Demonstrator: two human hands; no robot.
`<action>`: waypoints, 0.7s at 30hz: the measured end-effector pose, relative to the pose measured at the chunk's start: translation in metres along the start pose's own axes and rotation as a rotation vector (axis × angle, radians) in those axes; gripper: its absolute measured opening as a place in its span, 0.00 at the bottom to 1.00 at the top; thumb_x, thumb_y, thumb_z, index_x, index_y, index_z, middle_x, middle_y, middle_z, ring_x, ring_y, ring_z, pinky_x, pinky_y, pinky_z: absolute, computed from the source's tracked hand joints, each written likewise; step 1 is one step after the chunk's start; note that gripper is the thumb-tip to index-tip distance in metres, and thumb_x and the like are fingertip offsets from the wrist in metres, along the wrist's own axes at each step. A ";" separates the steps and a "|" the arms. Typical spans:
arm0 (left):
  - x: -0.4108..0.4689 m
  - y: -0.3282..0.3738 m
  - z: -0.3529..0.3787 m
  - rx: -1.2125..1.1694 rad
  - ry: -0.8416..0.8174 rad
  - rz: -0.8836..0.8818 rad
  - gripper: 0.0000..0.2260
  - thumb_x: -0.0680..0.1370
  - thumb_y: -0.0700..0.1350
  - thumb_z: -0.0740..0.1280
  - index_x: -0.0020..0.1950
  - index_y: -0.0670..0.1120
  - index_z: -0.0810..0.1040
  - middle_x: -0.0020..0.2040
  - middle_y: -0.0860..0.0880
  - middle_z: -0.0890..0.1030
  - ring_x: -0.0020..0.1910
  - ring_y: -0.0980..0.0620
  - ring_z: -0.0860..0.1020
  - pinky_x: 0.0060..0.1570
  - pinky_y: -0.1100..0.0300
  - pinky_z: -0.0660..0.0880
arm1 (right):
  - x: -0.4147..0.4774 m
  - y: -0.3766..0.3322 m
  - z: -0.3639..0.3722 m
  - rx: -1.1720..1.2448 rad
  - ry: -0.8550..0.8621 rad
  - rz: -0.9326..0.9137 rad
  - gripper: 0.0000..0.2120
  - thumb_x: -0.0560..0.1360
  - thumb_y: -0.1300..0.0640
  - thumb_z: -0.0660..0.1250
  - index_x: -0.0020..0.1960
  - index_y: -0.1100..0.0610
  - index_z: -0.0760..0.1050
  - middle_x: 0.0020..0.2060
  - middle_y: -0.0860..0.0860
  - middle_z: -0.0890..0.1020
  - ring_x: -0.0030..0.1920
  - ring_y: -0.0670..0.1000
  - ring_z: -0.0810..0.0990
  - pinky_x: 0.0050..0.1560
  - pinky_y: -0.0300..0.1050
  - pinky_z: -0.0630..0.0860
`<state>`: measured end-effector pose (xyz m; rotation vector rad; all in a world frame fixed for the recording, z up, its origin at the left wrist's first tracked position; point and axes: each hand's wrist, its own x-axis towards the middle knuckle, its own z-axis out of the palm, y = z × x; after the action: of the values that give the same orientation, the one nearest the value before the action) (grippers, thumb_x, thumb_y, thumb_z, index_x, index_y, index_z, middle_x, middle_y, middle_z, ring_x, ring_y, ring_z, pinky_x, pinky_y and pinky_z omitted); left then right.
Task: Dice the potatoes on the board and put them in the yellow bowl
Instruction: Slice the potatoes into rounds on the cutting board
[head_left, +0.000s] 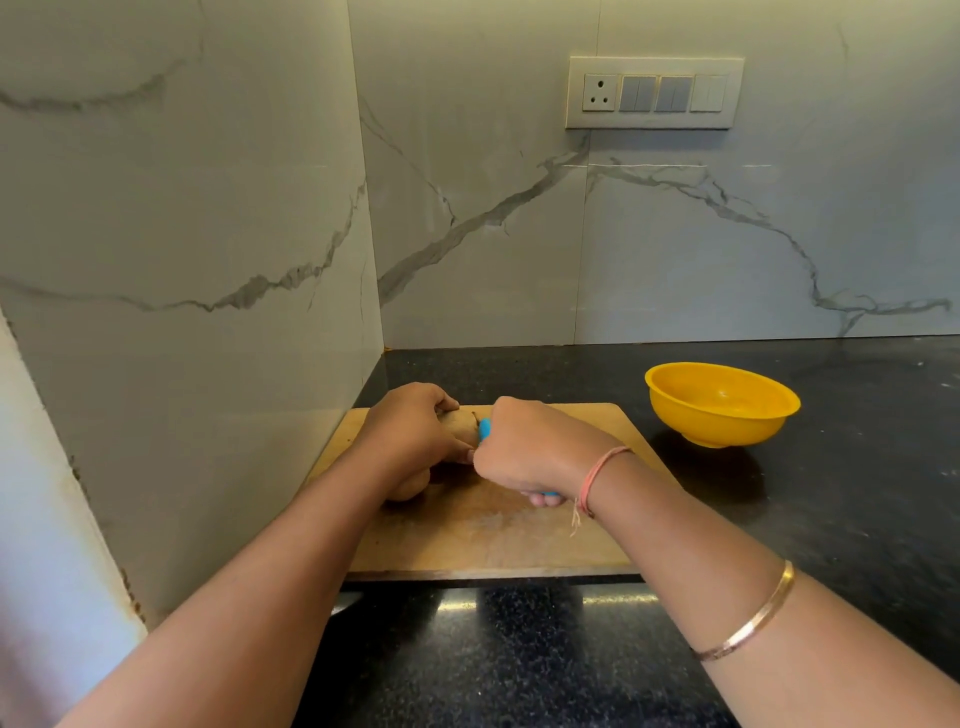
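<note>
Head view, looking down on a wooden board (493, 535) lying on the black bench (857, 467). Left hand (415, 431) curled over a brown potato (460, 423) at the board's far left, grip clamped on it, most of the skin hidden under the fingers. Right hand (530, 452) just beside, grip wrapped round a blue knife handle (484, 428); blade hidden between the hands. Tan bulge under the left wrist: potato or palm, cannot tell. Yellow bowl (722, 402) off the board, to the right.

— What are you counting?
— I'm counting two potatoes (459, 425), one wooden cutting board (519, 540), one blue-handled knife (485, 429) and one yellow bowl (727, 434).
— Anything else showing?
— One thread bracelet (597, 478), one bangle (753, 618) and one switch panel (654, 92) are showing.
</note>
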<state>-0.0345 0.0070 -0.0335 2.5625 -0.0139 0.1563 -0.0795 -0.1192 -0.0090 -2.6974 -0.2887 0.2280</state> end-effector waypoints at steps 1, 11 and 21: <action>0.001 0.000 0.000 0.001 -0.004 -0.002 0.28 0.69 0.47 0.76 0.68 0.48 0.73 0.66 0.49 0.75 0.62 0.49 0.73 0.52 0.60 0.70 | -0.002 0.002 0.002 -0.005 0.000 0.001 0.16 0.78 0.59 0.57 0.65 0.61 0.66 0.31 0.55 0.74 0.25 0.48 0.70 0.23 0.36 0.66; 0.003 -0.001 -0.004 0.004 -0.045 -0.005 0.29 0.70 0.49 0.75 0.70 0.47 0.72 0.67 0.47 0.74 0.64 0.47 0.73 0.55 0.59 0.70 | -0.026 0.020 0.012 -0.146 0.023 -0.037 0.16 0.80 0.55 0.55 0.67 0.55 0.65 0.36 0.51 0.73 0.28 0.48 0.73 0.25 0.38 0.70; 0.003 -0.008 -0.007 -0.063 -0.086 -0.013 0.29 0.71 0.47 0.75 0.70 0.47 0.71 0.66 0.47 0.74 0.64 0.47 0.72 0.56 0.58 0.69 | -0.047 0.033 0.016 -0.316 0.136 -0.024 0.14 0.80 0.50 0.55 0.62 0.53 0.70 0.41 0.48 0.72 0.45 0.50 0.74 0.40 0.43 0.69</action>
<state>-0.0325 0.0174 -0.0312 2.5037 -0.0337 0.0399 -0.1224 -0.1533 -0.0323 -3.0012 -0.3401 -0.0110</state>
